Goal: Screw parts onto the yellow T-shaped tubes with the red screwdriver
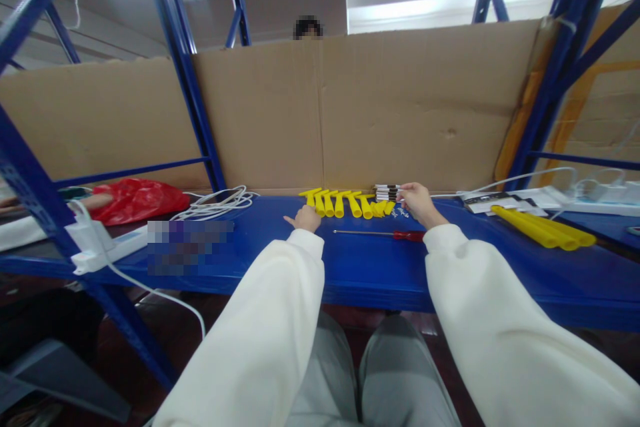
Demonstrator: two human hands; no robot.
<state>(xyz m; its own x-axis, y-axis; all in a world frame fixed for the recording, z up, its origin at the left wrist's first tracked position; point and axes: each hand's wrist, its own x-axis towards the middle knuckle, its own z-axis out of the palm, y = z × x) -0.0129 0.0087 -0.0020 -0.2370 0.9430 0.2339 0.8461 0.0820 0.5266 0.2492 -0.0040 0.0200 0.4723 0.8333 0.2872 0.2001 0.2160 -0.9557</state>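
My left hand (307,218) is palm down at the left end of a row of yellow plastic T-shaped pieces (339,204), against the nearest one. One finger sticks out to the left; the others are curled away, so their grip is hidden. My right hand (416,203) is at the right end of a small stack of black-and-white sticks (385,192), fingertips pinched together; what lies between them is too small to make out. Small white bits (401,212) lie just below that hand. Between my forearms rests a screwdriver (407,235) with a red handle, its shaft pointing left.
On the blue shelf (370,273), yellow tubes (543,228) and papers (487,202) lie at right. Left are coiled white cable (220,202), a power strip (123,243) and a red bag (143,200). Cardboard (380,113) stands behind; a person's head shows above it.
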